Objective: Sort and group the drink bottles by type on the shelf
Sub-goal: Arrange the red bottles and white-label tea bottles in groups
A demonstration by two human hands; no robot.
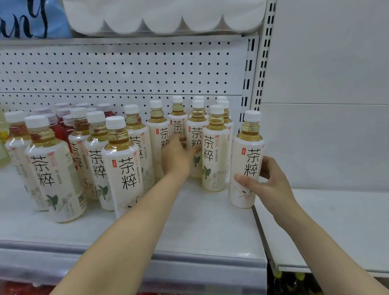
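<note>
Tea bottles [123, 166] crowd a white shelf [194, 228], red drinks [59, 126] behind; the left hand [178, 157] reaches among them, grasp unclear, the right hand [268, 183] grips an end bottle [247, 159].

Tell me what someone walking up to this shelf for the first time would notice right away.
First, the crowd of white-labelled tea bottles with white caps and amber liquid, filling the middle of the shelf. Next, the two bare arms reaching in: the right hand grips one tea bottle at the shelf's right edge, while the left hand reaches among the bottles further back. Behind on the left stand a few red drink bottles.
</note>
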